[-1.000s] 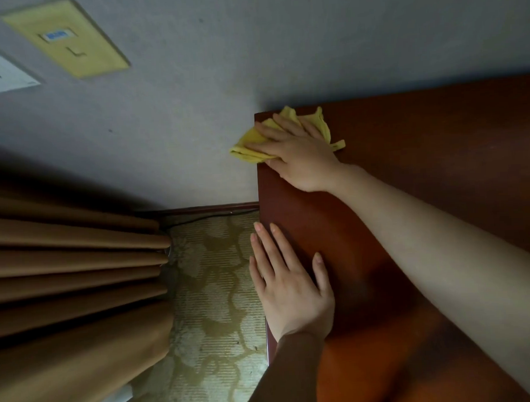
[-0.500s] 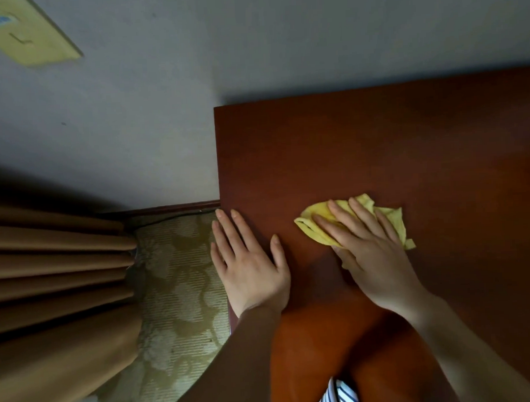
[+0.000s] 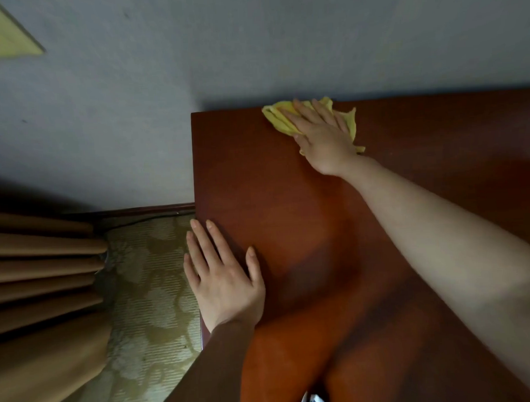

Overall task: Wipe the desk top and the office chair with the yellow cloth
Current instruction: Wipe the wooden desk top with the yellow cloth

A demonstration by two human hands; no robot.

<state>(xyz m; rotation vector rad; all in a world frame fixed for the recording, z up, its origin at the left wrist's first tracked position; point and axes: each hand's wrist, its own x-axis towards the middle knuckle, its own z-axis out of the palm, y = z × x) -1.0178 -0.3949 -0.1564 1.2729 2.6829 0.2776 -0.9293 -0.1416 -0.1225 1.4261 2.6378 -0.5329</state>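
Yellow cloth (image 3: 280, 121) crumpled (far desk top (image 3: 256, 177) edge) under right hand (image 3: 321, 137).

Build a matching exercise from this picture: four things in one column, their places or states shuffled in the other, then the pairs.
Things
1. yellow cloth
2. left hand
3. right hand
4. curtain

Places or states
A. flat at the left edge of the desk top, holding nothing
B. hanging in folds at the picture's left
C. lying at the desk top's far edge, by the wall
D. spread over the yellow cloth, fingers straight

Pairs: 1-C, 2-A, 3-D, 4-B
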